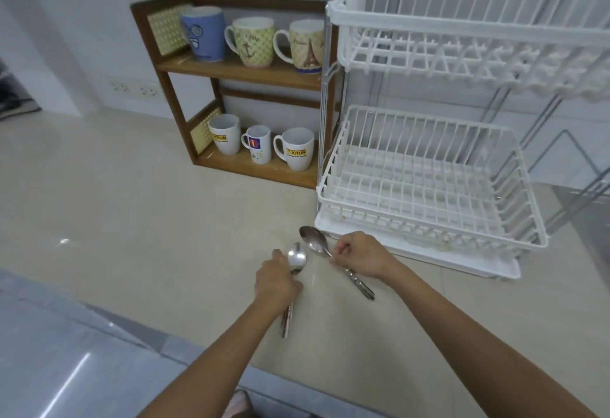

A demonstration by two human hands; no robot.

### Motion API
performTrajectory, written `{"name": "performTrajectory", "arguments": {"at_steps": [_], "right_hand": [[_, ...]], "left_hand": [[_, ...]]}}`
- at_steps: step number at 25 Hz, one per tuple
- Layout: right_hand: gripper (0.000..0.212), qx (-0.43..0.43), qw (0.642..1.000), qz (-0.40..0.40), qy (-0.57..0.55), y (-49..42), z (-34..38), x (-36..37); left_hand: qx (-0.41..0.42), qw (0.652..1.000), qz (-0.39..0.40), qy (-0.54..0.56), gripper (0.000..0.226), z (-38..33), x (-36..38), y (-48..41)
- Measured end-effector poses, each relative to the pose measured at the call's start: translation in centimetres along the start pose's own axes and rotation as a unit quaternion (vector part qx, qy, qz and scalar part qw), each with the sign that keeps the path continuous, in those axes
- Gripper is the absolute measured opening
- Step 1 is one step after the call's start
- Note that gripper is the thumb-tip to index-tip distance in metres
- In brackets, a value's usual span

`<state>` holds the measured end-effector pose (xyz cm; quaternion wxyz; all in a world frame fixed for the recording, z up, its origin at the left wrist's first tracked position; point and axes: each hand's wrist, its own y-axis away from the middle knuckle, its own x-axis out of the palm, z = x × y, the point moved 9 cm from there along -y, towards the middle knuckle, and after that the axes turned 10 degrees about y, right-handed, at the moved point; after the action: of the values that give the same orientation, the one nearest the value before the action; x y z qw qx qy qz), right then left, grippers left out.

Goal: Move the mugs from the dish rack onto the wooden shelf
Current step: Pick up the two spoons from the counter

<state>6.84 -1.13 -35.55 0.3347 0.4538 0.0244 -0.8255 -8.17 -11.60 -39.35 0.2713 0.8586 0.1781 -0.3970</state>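
Nearest you, your left hand is closed around one shiny steel spoon, its bowl pointing away from you. Just beside it, your right hand pinches a second steel spoon at the neck. Both spoons sit low over the beige stone counter. Beyond stands the white two-tier wire dish rack, no mugs in either basket. Farthest left, the brown wooden two-level shelf carries six mugs: three patterned mugs above, three white mugs below.

dish rack cut off top, right; spoon handles partly hidden.
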Motion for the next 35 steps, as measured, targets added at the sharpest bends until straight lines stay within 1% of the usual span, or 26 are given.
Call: {"name": "performTrajectory", "arguments": {"at_steps": [1,2,3,4,5,7,8,9,11,13,14,16,19,21,22,24,26,28,30,32,35], "right_hand": [[0.009,-0.004,1.000,-0.001,-0.027,0.1,0.6,-0.7],[0.009,-0.009,0.998,-0.001,-0.061,0.2,1.2,-1.7],[0.010,-0.011,0.995,-0.006,-0.101,0.3,1.6,-2.9],[0.011,-0.009,0.990,-0.017,-0.139,0.3,1.7,-4.3],[0.011,-0.005,0.984,-0.031,-0.176,0.2,1.5,-5.9],[0.010,0.003,0.970,-0.064,-0.235,-0.3,0.6,-9.0],[0.009,0.010,0.964,-0.083,-0.251,-0.6,-0.1,-10.5],[0.008,0.019,0.960,-0.104,-0.260,-1.0,-0.9,-11.9],[0.008,0.052,0.947,-0.157,-0.276,-2.0,-3.1,-14.4],[0.009,0.089,0.934,-0.203,-0.280,-3.2,-5.5,-16.3],[0.008,0.104,0.931,-0.217,-0.276,-3.9,-6.6,-17.2],[0.011,0.128,0.930,-0.224,-0.262,-5.2,-8.4,-17.8],[0.014,0.174,0.930,-0.218,-0.240,-7.1,-10.9,-17.1],[0.010,0.197,0.927,-0.218,-0.232,-7.9,-12.1,-16.3],[0.007,0.201,0.928,-0.219,-0.227,-8.2,-12.5,-16.0],[0.009,0.202,0.926,-0.222,-0.229,-8.7,-13.0,-15.6],[0.011,0.199,0.925,-0.220,-0.238,-9.2,-13.2,-15.3],[0.010,0.197,0.926,-0.217,-0.237,-9.5,-13.3,-15.0],[0.008,0.197,0.930,-0.213,-0.225,-9.7,-13.4,-14.7],[0.007,0.194,0.935,-0.215,-0.207,-9.7,-13.4,-14.6],[0.004,0.181,0.947,-0.228,-0.133,-9.7,-12.8,-15.0]], "left_hand": [[-0.023,1.000,0.018,-0.002,0.046,0.5,-0.2,-0.1],[-0.032,0.999,0.043,-0.003,0.040,0.6,-0.5,-0.2],[-0.025,0.997,0.074,0.022,0.027,0.3,-0.9,-0.4],[-0.013,0.989,0.124,0.076,0.013,-0.4,-1.3,-0.4],[-0.005,0.972,0.187,0.142,0.009,-1.5,-1.9,0.0],[0.016,0.917,0.307,0.253,0.011,-5.0,-3.8,0.9],[0.038,0.898,0.338,0.280,0.011,-7.0,-5.0,1.0],[0.063,0.887,0.349,0.296,0.014,-9.2,-6.0,0.8],[0.097,0.878,0.336,0.326,0.015,-13.6,-6.9,-0.1],[0.107,0.879,0.287,0.365,0.009,-17.2,-6.2,-1.9],[0.107,0.881,0.255,0.384,0.009,-18.8,-5.5,-3.2],[0.087,0.882,0.200,0.418,0.007,-20.8,-3.9,-5.6],[0.025,0.877,0.153,0.455,0.004,-21.9,-1.2,-9.2],[0.001,0.893,0.129,0.432,0.013,-21.9,0.3,-11.0],[-0.007,0.900,0.123,0.419,0.015,-21.9,1.1,-11.7],[-0.020,0.909,0.122,0.398,0.005,-22.1,2.3,-12.4],[-0.025,0.916,0.123,0.382,0.021,-22.2,3.2,-12.9],[-0.024,0.919,0.127,0.373,0.023,-22.4,3.6,-13.2],[-0.024,0.918,0.136,0.371,0.020,-22.3,3.9,-13.3],[-0.015,0.922,0.135,0.362,0.012,-22.2,3.9,-13.3],[-0.002,0.942,0.105,0.320,0.001,-22.2,3.5,-13.5]]}}
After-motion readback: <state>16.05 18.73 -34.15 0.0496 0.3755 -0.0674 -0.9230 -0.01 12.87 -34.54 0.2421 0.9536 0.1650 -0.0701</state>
